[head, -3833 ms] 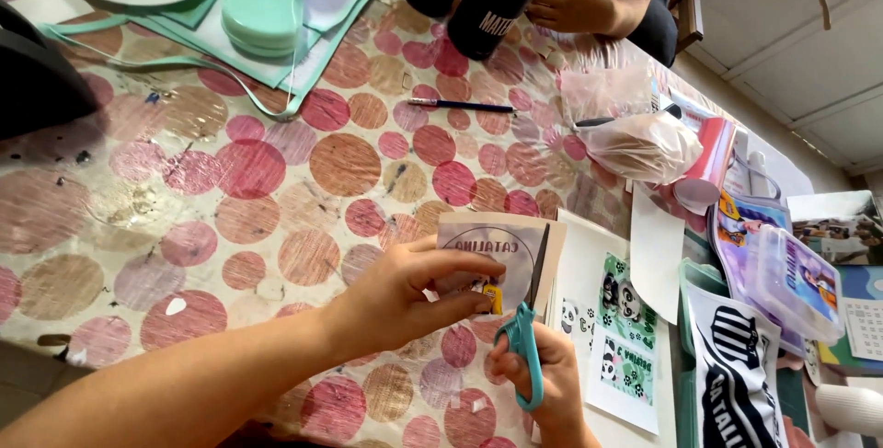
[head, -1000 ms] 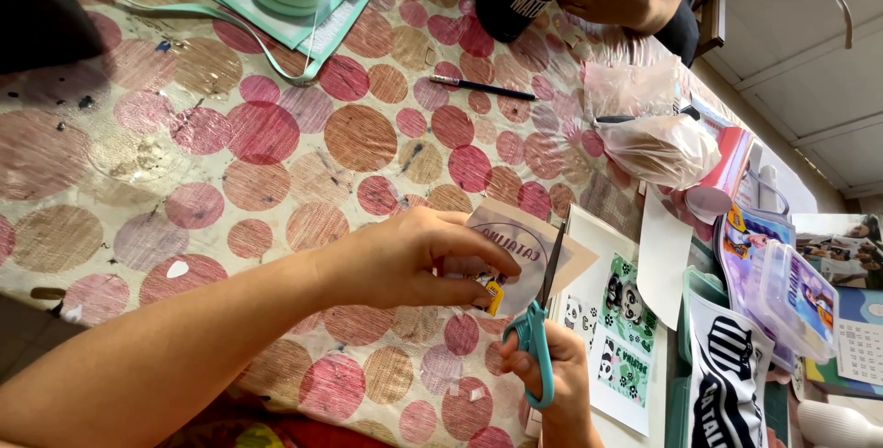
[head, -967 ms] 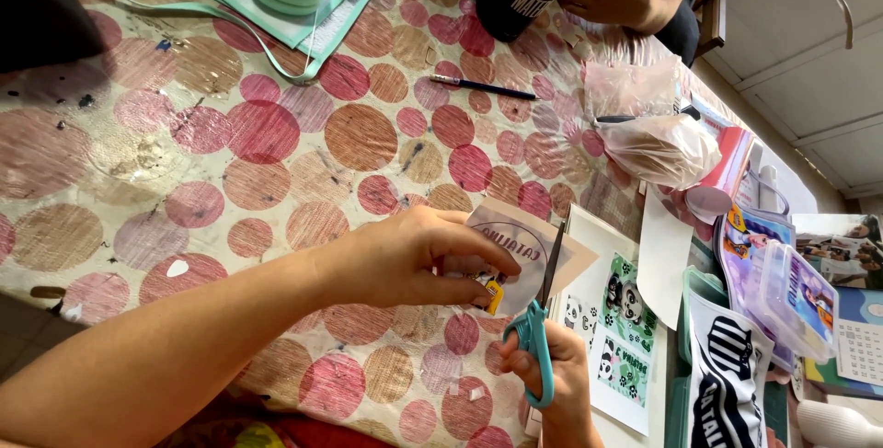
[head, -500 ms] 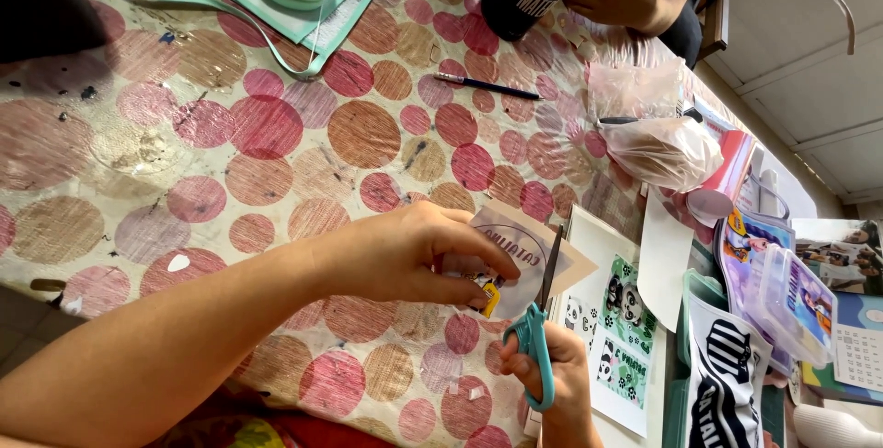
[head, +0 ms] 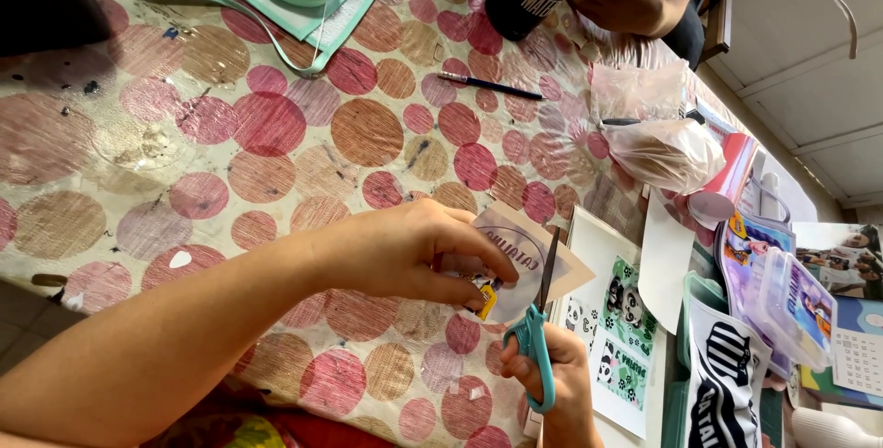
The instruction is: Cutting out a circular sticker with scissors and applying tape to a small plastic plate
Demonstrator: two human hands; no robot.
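Left hand (head: 405,253) pinching a printed paper cutout (head: 520,259), right hand (head: 552,384) gripping teal-handled scissors (head: 541,338), blades at the paper's edge

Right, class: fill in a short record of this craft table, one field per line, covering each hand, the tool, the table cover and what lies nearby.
left hand: pinches a printed paper cutout
right hand: grips teal-handled scissors, blades at the paper
table cover: cloth with pink and brown dots
nearby: pencil, clear plastic bag, panda sticker sheet
far side: another person's hand
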